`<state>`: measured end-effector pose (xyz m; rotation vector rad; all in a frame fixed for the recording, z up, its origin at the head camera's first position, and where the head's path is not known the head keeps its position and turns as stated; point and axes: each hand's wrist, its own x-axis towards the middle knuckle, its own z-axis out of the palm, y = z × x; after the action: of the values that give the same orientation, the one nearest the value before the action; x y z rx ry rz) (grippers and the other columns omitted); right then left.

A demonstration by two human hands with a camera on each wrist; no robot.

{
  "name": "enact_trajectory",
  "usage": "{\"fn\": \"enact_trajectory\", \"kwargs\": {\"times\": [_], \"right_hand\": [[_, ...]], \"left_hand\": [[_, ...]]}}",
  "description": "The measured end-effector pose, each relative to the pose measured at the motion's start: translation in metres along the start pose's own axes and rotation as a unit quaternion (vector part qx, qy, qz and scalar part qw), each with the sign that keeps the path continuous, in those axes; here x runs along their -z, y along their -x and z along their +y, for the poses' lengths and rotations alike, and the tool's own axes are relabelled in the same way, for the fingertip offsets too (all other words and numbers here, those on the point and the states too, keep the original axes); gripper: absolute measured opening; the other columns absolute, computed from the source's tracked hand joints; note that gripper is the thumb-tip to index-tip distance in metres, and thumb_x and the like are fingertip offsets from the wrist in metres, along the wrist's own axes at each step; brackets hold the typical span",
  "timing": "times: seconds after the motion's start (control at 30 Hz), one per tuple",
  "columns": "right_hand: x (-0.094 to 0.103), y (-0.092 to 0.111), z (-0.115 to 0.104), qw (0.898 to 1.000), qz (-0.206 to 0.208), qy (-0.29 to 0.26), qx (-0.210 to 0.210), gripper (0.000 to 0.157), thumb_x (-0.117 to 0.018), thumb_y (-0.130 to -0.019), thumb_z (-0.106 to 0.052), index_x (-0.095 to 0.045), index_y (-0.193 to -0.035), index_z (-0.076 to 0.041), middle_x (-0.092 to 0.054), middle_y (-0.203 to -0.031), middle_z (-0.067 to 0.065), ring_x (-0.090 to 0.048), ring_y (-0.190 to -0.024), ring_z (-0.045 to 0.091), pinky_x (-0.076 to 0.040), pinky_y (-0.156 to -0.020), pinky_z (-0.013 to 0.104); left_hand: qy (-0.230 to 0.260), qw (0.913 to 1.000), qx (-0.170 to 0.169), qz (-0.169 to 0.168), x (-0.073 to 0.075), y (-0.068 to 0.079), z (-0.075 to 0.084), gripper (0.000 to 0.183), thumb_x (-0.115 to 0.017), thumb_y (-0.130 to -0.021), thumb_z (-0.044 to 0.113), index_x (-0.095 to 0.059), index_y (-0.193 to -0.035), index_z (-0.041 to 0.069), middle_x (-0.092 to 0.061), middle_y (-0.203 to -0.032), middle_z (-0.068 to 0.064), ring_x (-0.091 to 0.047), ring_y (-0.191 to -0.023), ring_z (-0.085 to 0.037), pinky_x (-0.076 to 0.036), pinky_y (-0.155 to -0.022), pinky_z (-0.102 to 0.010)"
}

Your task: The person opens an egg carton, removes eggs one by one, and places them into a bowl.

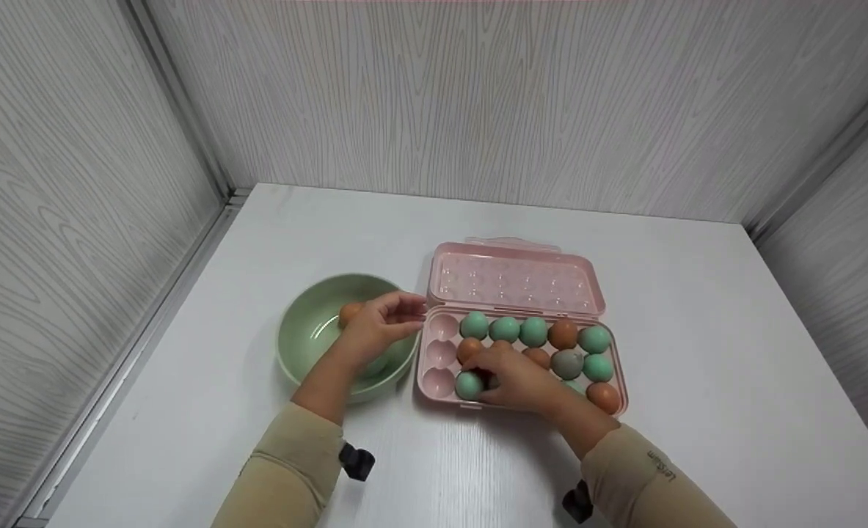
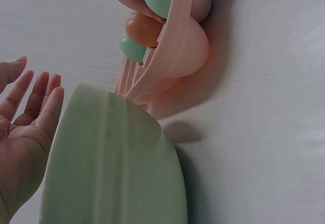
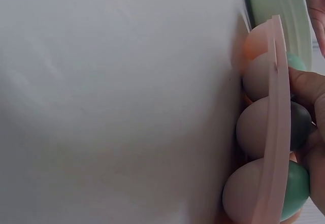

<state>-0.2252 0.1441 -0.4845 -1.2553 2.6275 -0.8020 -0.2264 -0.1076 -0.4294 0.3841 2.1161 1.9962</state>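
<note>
My right hand (image 1: pixel 518 378) is over the front row of a pink egg box (image 1: pixel 441 354), its thumb and fingers pinching a green egg (image 1: pixel 469 385). A dark egg (image 3: pixel 299 126) sits under that hand in the right wrist view. Brown, green and greyish eggs fill most of the box's cups; the leftmost column is bare. To the left, my left hand (image 1: pixel 384 323) hovers over the right rim of a green bowl (image 1: pixel 298 330), fingers extended and holding nothing. Inside the bowl lies a brown egg (image 1: pixel 349 314), partly hidden by this hand.
The box's pink lid (image 1: pixel 516 282) lies folded back behind it on the white table (image 1: pixel 712 352). Bowl and box stand close side by side. Wood-grain panels (image 1: pixel 478 103) enclose the table at the back and both sides.
</note>
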Motion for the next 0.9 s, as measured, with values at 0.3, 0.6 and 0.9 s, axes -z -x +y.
{"fn": "enact_trajectory", "kwargs": {"times": [0.3,0.6,0.9], "right_hand": [[0.015,0.008,-0.002,0.990,0.012,-0.072,-0.118,0.034,-0.076,-0.074,-0.030,-0.064,-0.106,-0.030,-0.057,-0.095,-0.019,-0.053,-0.084,0.009,-0.047,-0.073,0.028],[0.044,0.000,-0.009,0.975,0.054,-0.168,-0.138,0.039,-0.076,-0.074,-0.019,-0.063,-0.111,-0.017,-0.061,-0.105,-0.007,-0.057,-0.101,0.015,-0.048,-0.086,0.036],[0.068,-0.017,-0.022,0.959,0.096,-0.204,-0.170,0.034,-0.077,-0.074,-0.022,-0.063,-0.105,-0.023,-0.062,-0.102,-0.006,-0.057,-0.101,0.013,-0.048,-0.088,0.034]], "left_hand": [[0.000,1.0000,0.006,0.007,0.003,-0.009,-0.016,0.036,-0.061,-0.082,-0.005,-0.055,-0.118,-0.003,-0.057,-0.114,-0.018,-0.056,-0.107,-0.031,-0.048,-0.087,-0.027],[0.002,1.0000,-0.005,-0.008,0.000,-0.010,-0.013,0.039,-0.064,-0.083,0.001,-0.052,-0.119,-0.006,-0.056,-0.116,-0.020,-0.055,-0.107,-0.031,-0.048,-0.087,-0.028],[-0.030,0.9993,0.004,-0.023,-0.010,-0.011,-0.009,0.040,-0.067,-0.082,0.008,-0.055,-0.119,0.001,-0.057,-0.119,-0.012,-0.053,-0.113,-0.030,-0.047,-0.089,-0.029]]}}
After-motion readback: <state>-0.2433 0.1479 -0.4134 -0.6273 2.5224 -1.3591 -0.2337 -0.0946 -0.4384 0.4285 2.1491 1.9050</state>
